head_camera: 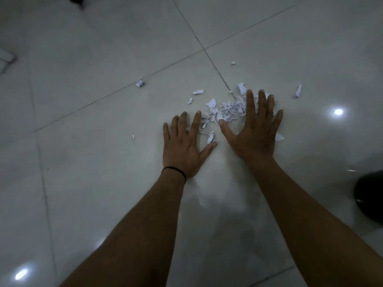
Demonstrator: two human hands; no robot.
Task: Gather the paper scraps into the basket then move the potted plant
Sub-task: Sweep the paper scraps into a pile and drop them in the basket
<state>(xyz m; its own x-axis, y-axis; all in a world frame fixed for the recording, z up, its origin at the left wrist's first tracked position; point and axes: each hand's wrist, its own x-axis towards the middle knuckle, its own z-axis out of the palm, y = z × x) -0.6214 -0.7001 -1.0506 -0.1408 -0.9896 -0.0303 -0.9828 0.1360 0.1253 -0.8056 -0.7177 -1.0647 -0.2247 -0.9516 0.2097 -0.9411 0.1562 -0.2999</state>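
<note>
A pile of white paper scraps (pixel 227 111) lies on the pale tiled floor (pixel 103 100). My left hand (pixel 184 146) rests flat on the floor just left of the pile, fingers spread, a black band on its wrist. My right hand (pixel 253 129) lies flat with spread fingers over the pile's right part, hiding some scraps. Loose scraps sit apart: a curled one (pixel 140 83) far left, a strip (pixel 198 92), a small bit (pixel 233 63) beyond, another piece (pixel 298 91) to the right. Neither basket nor potted plant is in view.
A dark rounded object (pixel 371 195) sits at the right edge. A grey metal-framed thing (pixel 6 59) shows at the left edge, and a dark shape (pixel 75 0) at the top. Ceiling lights reflect on the glossy tiles.
</note>
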